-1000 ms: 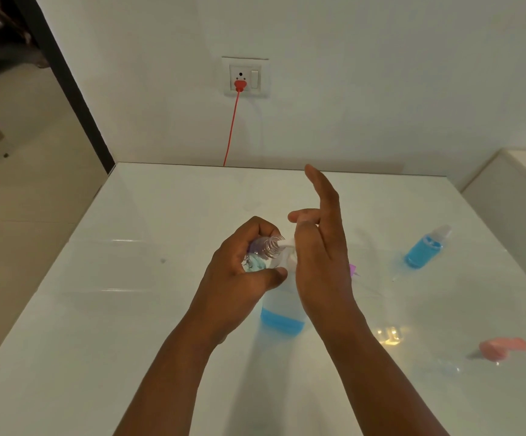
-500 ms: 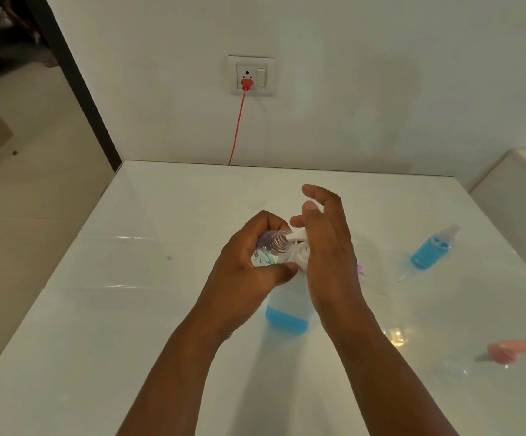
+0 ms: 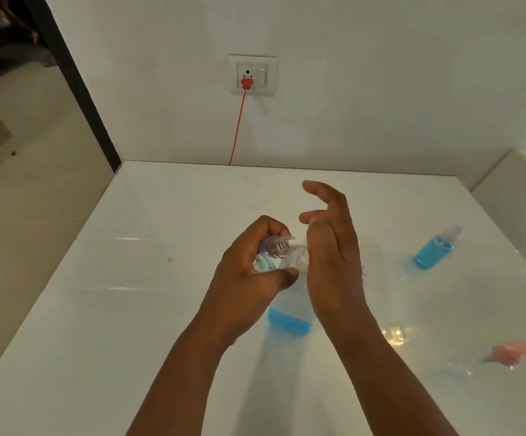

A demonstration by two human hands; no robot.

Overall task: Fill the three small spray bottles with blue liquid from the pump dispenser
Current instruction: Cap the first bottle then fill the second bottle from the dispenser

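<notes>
My left hand (image 3: pixel 249 275) grips a small clear spray bottle (image 3: pixel 274 251), uncapped, its threaded neck held against the white nozzle (image 3: pixel 298 245) of the pump dispenser (image 3: pixel 290 313). A little blue liquid shows inside the small bottle. The dispenser stands at the table's middle with blue liquid low in its base. My right hand (image 3: pixel 331 250) rests on the pump head with its palm and its fingers raised and relaxed. A filled, capped blue spray bottle (image 3: pixel 433 251) lies at the right.
A pink spray cap (image 3: pixel 516 352) lies near the right edge of the white table (image 3: pixel 129 309), beside a clear bottle that is hard to make out. A red cable (image 3: pixel 239 121) runs from a wall socket to behind the table. A white cabinet (image 3: pixel 513 209) stands at the right.
My right hand pressed down on the pump head half a second ago and its fingers have now lifted and spread again. My left hand keeps the small bottle at the nozzle.
</notes>
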